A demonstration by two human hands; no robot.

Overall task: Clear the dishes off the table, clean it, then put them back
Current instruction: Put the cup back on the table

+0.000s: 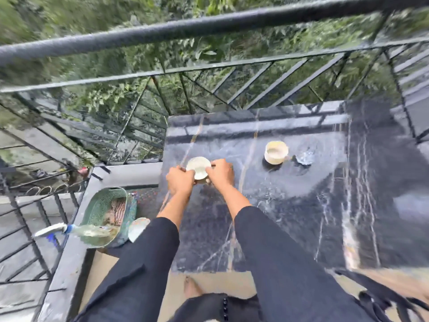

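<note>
Marble table (290, 228) is right below me. Left of it I see a green basket (97, 212) on the ledge (69, 263). Further out, the left hand (180, 180) and right hand (220, 173) both pinch a small cream cup (198, 167) over the table's left side. A second cup (276, 152) stands farther right, before the black railing (209, 26).

Nothing legible anywhere. No lettering, number or brand mark to make out on the pale cup (198, 168), on the other cup (276, 152) or on the bottle (90, 231) lying against the green basket (102, 205): all too blurred by motion to read.
</note>
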